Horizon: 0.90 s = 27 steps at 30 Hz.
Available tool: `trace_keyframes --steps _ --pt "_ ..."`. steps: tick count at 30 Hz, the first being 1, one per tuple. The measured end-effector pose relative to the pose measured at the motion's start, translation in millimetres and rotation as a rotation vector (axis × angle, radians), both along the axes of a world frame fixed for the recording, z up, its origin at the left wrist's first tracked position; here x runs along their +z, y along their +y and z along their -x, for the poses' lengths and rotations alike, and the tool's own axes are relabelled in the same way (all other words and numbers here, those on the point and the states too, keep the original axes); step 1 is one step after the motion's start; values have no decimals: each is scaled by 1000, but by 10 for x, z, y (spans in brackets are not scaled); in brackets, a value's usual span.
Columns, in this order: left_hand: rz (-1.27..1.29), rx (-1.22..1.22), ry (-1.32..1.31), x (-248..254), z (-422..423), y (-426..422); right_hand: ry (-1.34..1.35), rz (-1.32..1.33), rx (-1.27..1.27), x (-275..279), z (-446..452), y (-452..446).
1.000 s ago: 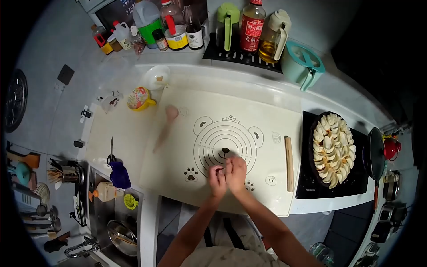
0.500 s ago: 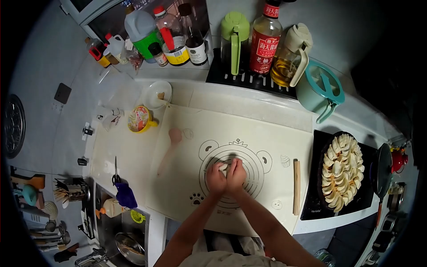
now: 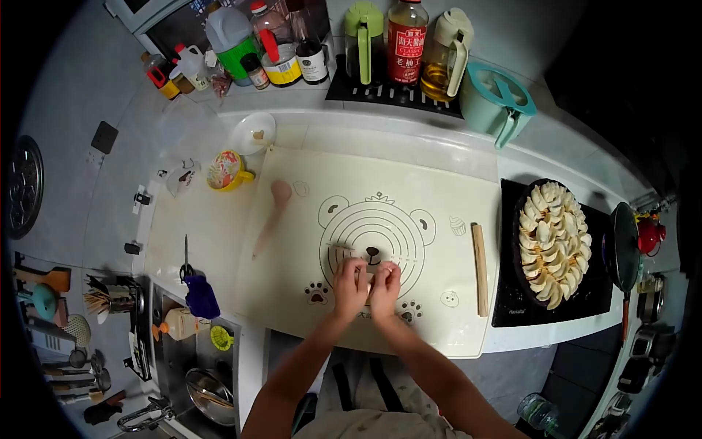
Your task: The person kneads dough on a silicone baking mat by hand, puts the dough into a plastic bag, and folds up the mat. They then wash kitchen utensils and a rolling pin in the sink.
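My left hand (image 3: 351, 287) and my right hand (image 3: 385, 290) are close together above the lower part of the bear drawing on the cream mat (image 3: 439, 197). Between their curled fingers a small pale piece, dough-like, shows in part; both hands pinch it. Right of them lies a wooden rolling pin (image 3: 480, 271). A pinkish spoon (image 3: 279, 196) rests at the mat's left side. On the black hob at the right stands a dark pan with many pale, pleated pieces (image 3: 553, 245), like dumplings.
A yellow-handled cup (image 3: 228, 171), a white bowl (image 3: 254, 133) and scissors (image 3: 186, 263) are on the left counter. The sink (image 3: 175, 366) is at lower left. Bottles and a teal-lidded jug (image 3: 499, 99) line the back; a frying pan (image 3: 623, 249) stands far right.
My hands, cupped together half a second ago with the pale piece between them, are now slightly apart with fingertips pinching. The camera view has tilted and shifted.
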<state>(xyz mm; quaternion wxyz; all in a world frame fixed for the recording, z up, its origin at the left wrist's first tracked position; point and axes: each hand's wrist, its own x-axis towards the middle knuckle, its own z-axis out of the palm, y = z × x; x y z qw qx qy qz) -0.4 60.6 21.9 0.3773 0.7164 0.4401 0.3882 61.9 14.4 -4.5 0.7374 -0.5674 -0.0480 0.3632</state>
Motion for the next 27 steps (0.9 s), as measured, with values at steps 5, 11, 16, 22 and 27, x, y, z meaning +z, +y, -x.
trace_keyframes --steps 5,11,16,22,27 --pt "-276 3 94 -383 237 -197 -937 159 101 -116 159 -110" --pt "-274 57 248 -561 140 343 -1249 119 301 -147 -167 451" --pt "-243 212 309 -738 30 709 -1177 260 395 68 -309 998" --pt "142 220 315 -476 -112 997 -1278 461 438 -111 -309 1178" --pt "135 68 395 -373 117 742 -1245 64 336 53 -98 696"
